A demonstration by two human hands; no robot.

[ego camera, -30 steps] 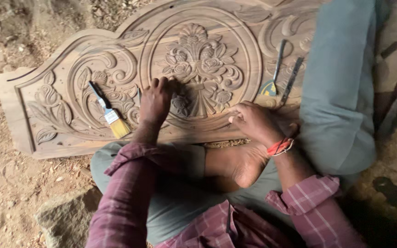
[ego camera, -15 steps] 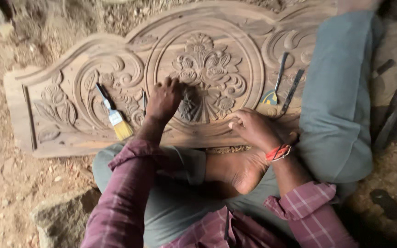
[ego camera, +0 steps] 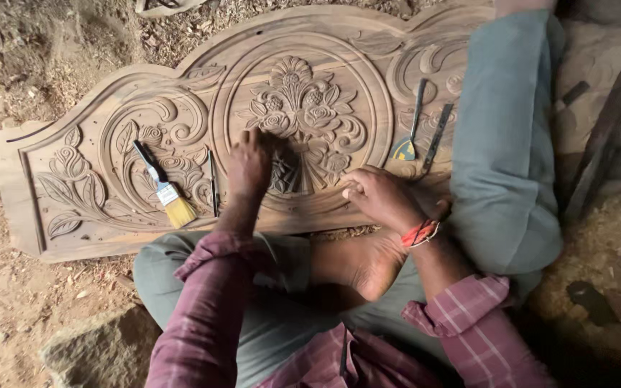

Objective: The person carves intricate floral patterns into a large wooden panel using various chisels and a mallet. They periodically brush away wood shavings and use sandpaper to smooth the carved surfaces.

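A large carved wooden panel (ego camera: pixel 109 241) with a flower medallion and scrolls lies on the ground in front of me. My left hand (ego camera: pixel 249 167) presses knuckles-up on the fan-shaped motif below the flowers, fingers curled down; whatever is under them is hidden. My right hand (ego camera: pixel 376 195) rests as a closed fist on the panel's lower border, a red thread at the wrist. A paintbrush (ego camera: pixel 169 195) with a black handle and yellow bristles lies left of my left hand, with a thin dark tool (ego camera: pixel 212 183) beside it.
Two chisels (ego camera: pixel 412 122) (ego camera: pixel 436 138) lie on the panel at right. My leg in grey-blue trousers (ego camera: pixel 504 144) crosses its right end; my bare foot (ego camera: pixel 361 264) sits below its edge. A stone (ego camera: pixel 102 352) lies lower left, dark timber (ego camera: pixel 605 136) at right, wood shavings around.
My left hand's fingers, spread on the carving before, are now curled over the fan motif. My right fist has stayed on the lower border.
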